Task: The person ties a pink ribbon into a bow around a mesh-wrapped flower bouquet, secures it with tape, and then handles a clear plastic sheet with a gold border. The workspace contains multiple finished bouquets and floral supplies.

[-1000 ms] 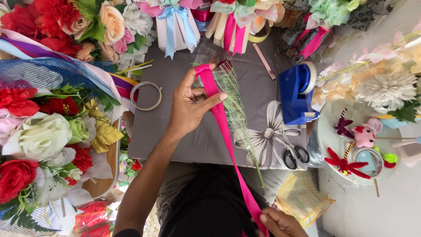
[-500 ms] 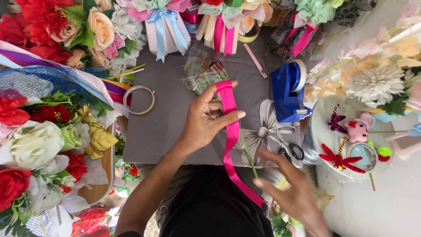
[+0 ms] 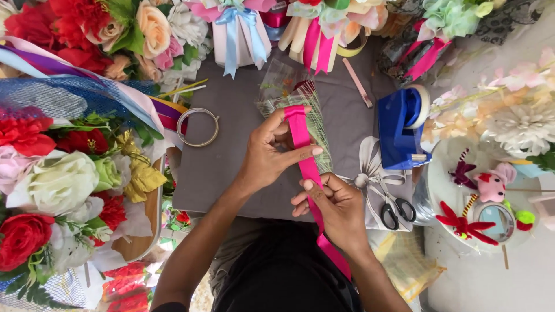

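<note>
A long pink ribbon (image 3: 301, 134) runs from its folded top end down past my lap. My left hand (image 3: 270, 153) pinches the ribbon near the top, thumb across it, over a clear wrap with green mesh (image 3: 289, 86) on the grey cloth (image 3: 231, 156). My right hand (image 3: 335, 205) grips the same ribbon lower down, just below the left hand. Both hands touch the ribbon, which is stretched between them.
A blue tape dispenser (image 3: 402, 130) and black-handled scissors (image 3: 396, 209) lie to the right. A ring of tape (image 3: 198, 127) sits left of my hands. Artificial flowers (image 3: 52, 173) crowd the left side, ribboned gift wraps (image 3: 237, 29) the far edge, small toys on a white plate (image 3: 480, 202) the right.
My right hand has come up from the lower right and closed on the ribbon just under my left hand. The left hand has kept its hold near the ribbon's top.
</note>
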